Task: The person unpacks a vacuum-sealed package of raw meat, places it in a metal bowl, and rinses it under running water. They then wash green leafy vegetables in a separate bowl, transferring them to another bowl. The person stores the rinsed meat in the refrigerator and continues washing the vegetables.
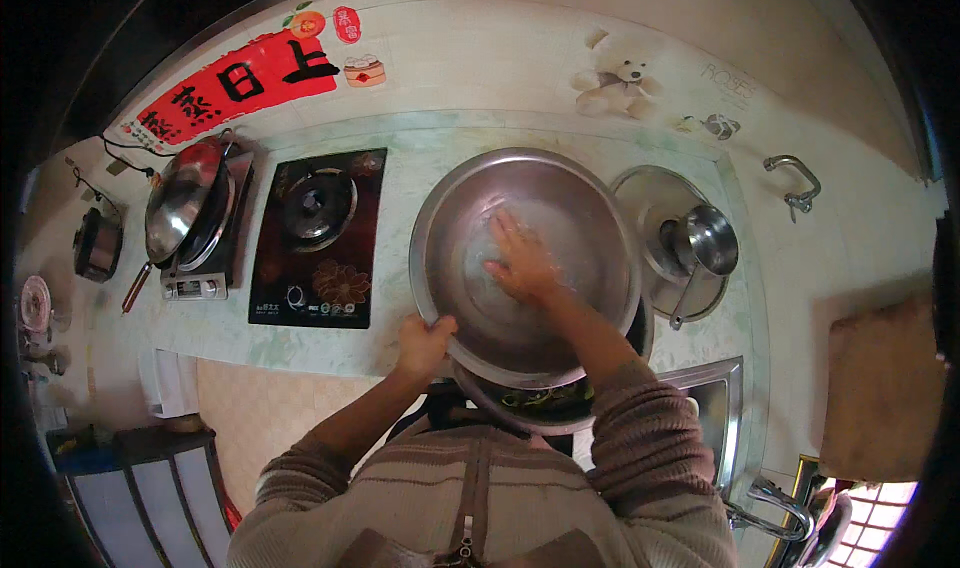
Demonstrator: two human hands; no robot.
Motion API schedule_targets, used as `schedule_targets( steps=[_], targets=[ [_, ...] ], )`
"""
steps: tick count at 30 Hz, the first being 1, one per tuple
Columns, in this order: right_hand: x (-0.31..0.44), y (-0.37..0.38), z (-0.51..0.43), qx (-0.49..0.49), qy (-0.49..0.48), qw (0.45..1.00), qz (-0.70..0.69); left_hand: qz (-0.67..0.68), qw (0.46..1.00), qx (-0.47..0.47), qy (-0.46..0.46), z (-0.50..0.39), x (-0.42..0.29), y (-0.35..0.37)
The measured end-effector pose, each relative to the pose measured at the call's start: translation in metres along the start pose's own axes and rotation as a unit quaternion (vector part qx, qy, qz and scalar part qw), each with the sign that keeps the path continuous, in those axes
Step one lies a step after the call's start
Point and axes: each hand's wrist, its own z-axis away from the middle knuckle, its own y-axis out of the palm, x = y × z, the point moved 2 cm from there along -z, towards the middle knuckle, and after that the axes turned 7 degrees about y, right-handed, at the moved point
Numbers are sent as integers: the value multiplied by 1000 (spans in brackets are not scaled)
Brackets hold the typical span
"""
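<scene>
A wide stainless-steel basin (585, 200) stands in front of me on the counter. My left hand (425, 345) grips its near-left rim, thumb over the edge. Inside, my right hand (523, 262) lies palm down with fingers spread towards the basin's bottom, and it holds nothing. The bottom looks wet around the fingers. Below the near rim, a second metal basin (517, 420) shows partly, with green leafy vegetables (551, 398) in it; the upper basin hides the rest.
To the left are a black gas hob (311, 268) and a wok (180, 204) tilted over a portable cooker (195, 287). On the right, a steel ladle (709, 242) rests over a round metal lid (675, 290). A sink (720, 410) with a faucet (780, 504) is at lower right.
</scene>
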Motion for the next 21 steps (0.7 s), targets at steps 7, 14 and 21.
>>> schedule_targets(
  steps=[7, 14, 21],
  targets=[
    [-19, 9, 19, -40, 130, 989, 57, 54, 997, -17, 59, -18, 1, 5],
    [16, 20, 42, -38, -86, 988, 122, 26, 995, 0, 100, -15, -8, 7],
    [27, -12, -8, -50, -211, 968, 126, -54, 989, -7, 137, -9, -18, -10]
  ],
)
